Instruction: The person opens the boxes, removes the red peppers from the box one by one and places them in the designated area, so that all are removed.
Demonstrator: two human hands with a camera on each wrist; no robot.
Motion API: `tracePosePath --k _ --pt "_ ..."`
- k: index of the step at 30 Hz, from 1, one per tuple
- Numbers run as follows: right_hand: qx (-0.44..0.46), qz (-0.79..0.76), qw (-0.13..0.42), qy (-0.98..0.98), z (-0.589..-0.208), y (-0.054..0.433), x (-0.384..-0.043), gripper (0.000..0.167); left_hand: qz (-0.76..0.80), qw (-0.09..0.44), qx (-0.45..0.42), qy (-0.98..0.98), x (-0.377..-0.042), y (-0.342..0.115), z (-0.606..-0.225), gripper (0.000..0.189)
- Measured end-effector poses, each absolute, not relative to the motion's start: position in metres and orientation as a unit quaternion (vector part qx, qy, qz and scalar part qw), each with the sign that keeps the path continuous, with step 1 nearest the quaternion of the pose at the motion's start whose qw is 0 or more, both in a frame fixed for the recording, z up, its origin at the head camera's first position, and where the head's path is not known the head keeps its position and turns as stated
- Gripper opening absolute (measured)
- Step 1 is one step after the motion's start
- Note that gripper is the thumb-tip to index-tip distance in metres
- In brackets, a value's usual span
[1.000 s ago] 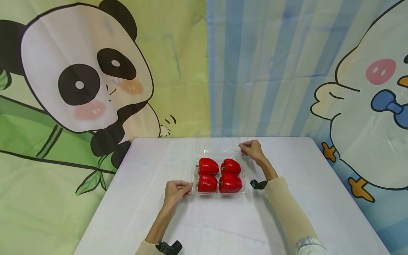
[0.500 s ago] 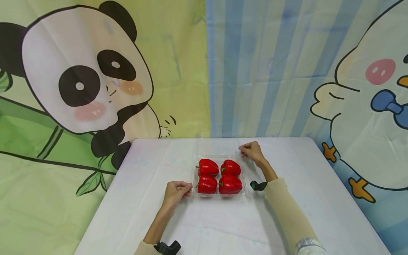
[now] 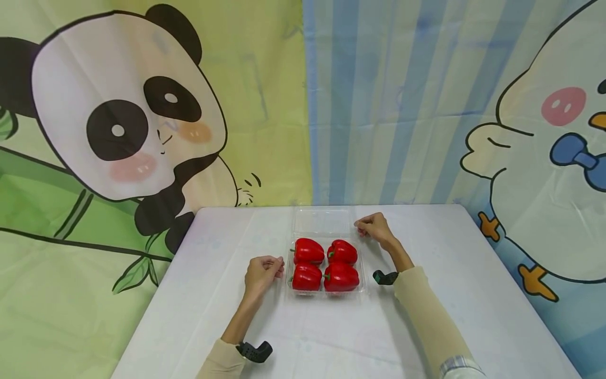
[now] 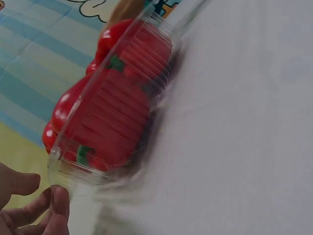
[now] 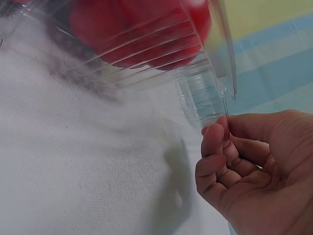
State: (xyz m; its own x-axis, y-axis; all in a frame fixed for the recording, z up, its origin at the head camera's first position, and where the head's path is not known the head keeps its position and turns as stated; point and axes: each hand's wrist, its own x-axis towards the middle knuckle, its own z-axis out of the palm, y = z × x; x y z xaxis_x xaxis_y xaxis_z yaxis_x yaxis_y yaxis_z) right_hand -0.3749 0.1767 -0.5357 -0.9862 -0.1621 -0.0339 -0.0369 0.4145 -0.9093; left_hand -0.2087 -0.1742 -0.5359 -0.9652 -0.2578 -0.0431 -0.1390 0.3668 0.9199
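Container (image 3: 326,293), clear, holding four red peppers (image 3: 341,277); opened lid (image 3: 323,221) by table's (image 3: 303,337) far edge. Right hand (image 3: 376,227): fingers pinching lid rim. Left hand (image 3: 262,272): at container's left edge, grip indiscernible. Table extends both sides.

4 peppers (image 3: 342,277) in clear container (image 3: 324,293)

The peppers (image 3: 342,277) are red with green stems (image 4: 116,63); container (image 3: 323,221), clear; surface (image 3: 189,316), white; sleeves (image 3: 431,316), beige. The backdrop (image 3: 379,105) carries blue stripes and a black-and-white panda (image 3: 118,63).
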Motion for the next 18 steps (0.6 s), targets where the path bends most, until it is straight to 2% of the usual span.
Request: tracePosePath --k 4,18 --pt "-0.065 -0.537 0.067 0.838 -0.538 0.179 -0.374 0.032 -0.516 0.076 0.131 -0.843 -0.222 -0.168 -0.536 0.026" --pt "-0.059 -0.538 0.071 0.838 -0.535 0.175 -0.370 0.033 -0.612 0.062 0.136 -0.776 -0.247 -0.162 -0.542 0.028"
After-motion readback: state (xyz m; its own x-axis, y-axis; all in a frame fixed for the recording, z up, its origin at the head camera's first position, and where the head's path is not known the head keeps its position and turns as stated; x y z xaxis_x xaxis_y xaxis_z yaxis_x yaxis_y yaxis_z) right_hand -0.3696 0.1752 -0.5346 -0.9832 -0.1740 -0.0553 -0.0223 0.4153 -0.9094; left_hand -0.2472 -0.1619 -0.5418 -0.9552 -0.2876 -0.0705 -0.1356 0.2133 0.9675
